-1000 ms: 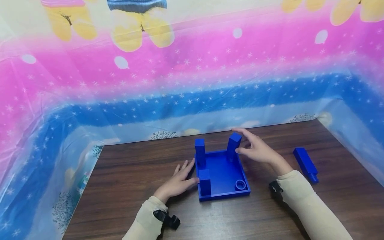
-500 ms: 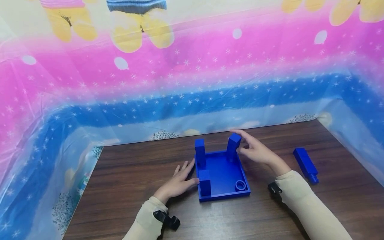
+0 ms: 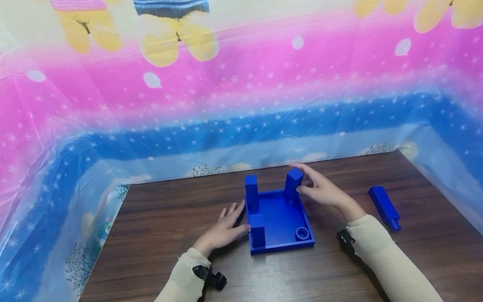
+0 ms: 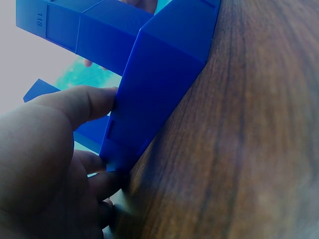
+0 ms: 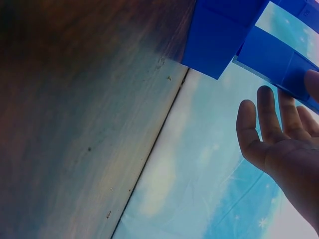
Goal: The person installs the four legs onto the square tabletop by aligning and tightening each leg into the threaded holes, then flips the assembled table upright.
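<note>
A shallow square blue tray [image 3: 281,248] lies on the table with upright square posts at three corners. My right hand [image 3: 324,188] pinches the far-right post [image 3: 293,186] between thumb and fingers; the right wrist view shows that post [image 5: 276,59] with fingers behind it and the thumb cut by the frame edge. Along the tray's left side, my left hand [image 3: 222,230] rests with spread, straight fingers. In the left wrist view its thumb [image 4: 94,103] touches the tray wall [image 4: 154,89]. Far-left [image 3: 251,193] and near-left [image 3: 258,233] posts stand untouched by the right hand.
The near-right corner carries a round raised socket [image 3: 302,233]. A loose blue post [image 3: 385,209] with a narrower threaded-looking end lies on the wooden table [image 3: 158,226] at right. A patterned cloth [image 3: 234,100] hangs behind the table and at its sides.
The far-right post has turned slightly and dropped a little, and my right hand's fingers have shifted slightly around it. The left hand and the tray look unmoved.
</note>
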Demonstrator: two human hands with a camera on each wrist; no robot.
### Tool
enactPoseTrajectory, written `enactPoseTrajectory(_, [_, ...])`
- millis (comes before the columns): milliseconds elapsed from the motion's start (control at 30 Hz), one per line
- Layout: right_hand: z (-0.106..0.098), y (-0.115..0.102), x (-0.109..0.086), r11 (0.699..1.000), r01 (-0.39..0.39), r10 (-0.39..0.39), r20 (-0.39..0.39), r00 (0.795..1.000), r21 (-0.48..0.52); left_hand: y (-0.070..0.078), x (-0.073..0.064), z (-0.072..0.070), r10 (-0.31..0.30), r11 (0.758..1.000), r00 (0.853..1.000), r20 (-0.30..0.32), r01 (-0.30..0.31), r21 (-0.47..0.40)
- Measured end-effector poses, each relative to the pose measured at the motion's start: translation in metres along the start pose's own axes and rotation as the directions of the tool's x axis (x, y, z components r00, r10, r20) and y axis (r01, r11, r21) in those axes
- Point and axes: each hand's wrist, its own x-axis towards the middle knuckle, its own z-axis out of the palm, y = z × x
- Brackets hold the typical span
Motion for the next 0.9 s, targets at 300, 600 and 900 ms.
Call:
enactPoseTrajectory(300, [0.0008,0.0008,-0.0003,1.0,0.004,-0.004,-0.011,1.0,-0.01,0.0006,0.0014,0.0,-0.031,0.999,0.999,0.011,0.031,0.037])
enactPoseTrajectory(600, [0.0032,-0.0033,-0.0005,0.997,-0.015,0.012,-0.041,0.999,-0.076,0.0022,0.0025,-0.0003,-0.032,0.999,0.999,0.006,0.032,0.037])
enactPoseTrajectory(900, [0.0036,-0.0033,-0.001,0.992,-0.032,0.026,-0.049,0.998,-0.122,0.0007,0.001,0.0001,0.0,1.0,1.0,-0.002,0.0,0.016])
